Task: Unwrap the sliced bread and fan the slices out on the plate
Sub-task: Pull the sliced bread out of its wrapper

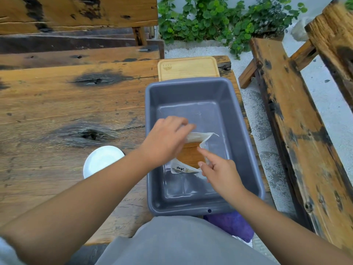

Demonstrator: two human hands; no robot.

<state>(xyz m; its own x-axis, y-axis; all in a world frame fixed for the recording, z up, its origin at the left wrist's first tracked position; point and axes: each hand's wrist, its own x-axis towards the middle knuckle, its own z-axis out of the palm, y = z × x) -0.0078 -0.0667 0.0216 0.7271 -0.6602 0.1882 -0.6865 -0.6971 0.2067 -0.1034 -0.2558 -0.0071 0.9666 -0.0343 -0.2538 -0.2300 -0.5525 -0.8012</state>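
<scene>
Gripping the bread (pixel 191 154) wrapper (pixel 198 137) from both sides inside the grey tub (pixel 246 119): left hand (pixel 164 140) closed on its top, right hand (pixel 219 172) pinching its edge. White plate (pixel 102 161) bare on the table (pixel 57 104), left of the tub.

Bare forearms; grey garment (pixel 181 243) over the lap.

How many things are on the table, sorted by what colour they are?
Grey: 1, the tub
White: 1, the plate
Pale wood: 1, the cutting board
Brown in clear wrap: 1, the bread pack, inside the tub, with the left hand and right hand on it
Total: 4
</scene>
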